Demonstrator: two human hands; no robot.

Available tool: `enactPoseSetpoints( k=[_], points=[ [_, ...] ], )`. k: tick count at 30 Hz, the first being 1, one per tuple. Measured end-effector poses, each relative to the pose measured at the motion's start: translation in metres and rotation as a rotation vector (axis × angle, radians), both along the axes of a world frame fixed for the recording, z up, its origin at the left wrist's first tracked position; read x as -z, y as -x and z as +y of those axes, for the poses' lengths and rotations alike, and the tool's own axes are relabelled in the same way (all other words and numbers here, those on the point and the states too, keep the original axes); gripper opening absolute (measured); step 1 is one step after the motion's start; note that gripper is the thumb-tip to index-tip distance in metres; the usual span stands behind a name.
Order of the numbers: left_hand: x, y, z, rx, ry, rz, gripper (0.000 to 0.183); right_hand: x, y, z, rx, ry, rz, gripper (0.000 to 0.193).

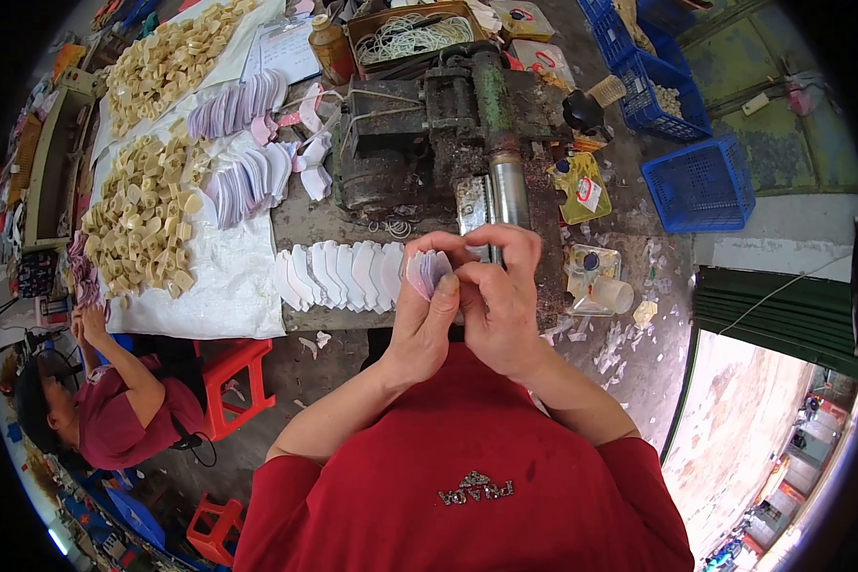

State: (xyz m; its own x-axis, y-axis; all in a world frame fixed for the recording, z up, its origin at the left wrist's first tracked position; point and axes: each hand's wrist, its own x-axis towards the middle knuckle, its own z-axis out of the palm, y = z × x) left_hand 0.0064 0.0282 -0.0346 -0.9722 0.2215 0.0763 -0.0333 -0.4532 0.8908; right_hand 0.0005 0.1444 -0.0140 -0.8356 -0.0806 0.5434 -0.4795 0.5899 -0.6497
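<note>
My left hand (416, 334) holds a small stack of curved, pale lilac and pink pieces (427, 271), thumb pressed on the front. Close beside it, my right hand (507, 310) has its fingers curled and pinched together. What they grip, if anything, is hidden. Both hands are over the table's near edge, in front of a metal roller (511, 195) on a worn green and black machine (439, 124). To their left, a row of similar whitish curved pieces (338, 275) stands along the table edge, its right end reaching my left hand.
Heaps of beige blocks (141, 224) lie on white sheeting at left, beside more stacked lilac pieces (248, 186). A brown bottle (331, 50) and a box of white cords (415, 40) stand behind. Blue crates (701, 186) are at right. A co-worker (129, 419) sits at left near a red stool (238, 386).
</note>
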Motion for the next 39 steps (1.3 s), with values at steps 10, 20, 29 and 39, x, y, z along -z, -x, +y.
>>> enactPoseSetpoints(
  k=[10, 20, 29, 39],
  points=[
    [0.025, 0.013, -0.017, 0.054, 0.896, 0.324, 0.036, -0.009, 0.028, 0.129, 0.093, -0.369, -0.771, 0.005],
    [0.022, 0.010, -0.024, 0.129, 0.922, 0.243, 0.043, 0.009, 0.022, 0.102, 0.155, -0.249, -0.461, 0.010],
    [0.108, -0.001, -0.110, -0.015, 1.508, 0.335, 0.041, 0.016, 0.018, 0.104, 0.217, -0.043, -0.520, 0.015],
    [0.065, 0.015, -0.103, 0.181, 0.823, -0.116, 0.025, 0.000, 0.010, 0.076, 0.181, 0.089, -0.441, 0.012]
  ],
)
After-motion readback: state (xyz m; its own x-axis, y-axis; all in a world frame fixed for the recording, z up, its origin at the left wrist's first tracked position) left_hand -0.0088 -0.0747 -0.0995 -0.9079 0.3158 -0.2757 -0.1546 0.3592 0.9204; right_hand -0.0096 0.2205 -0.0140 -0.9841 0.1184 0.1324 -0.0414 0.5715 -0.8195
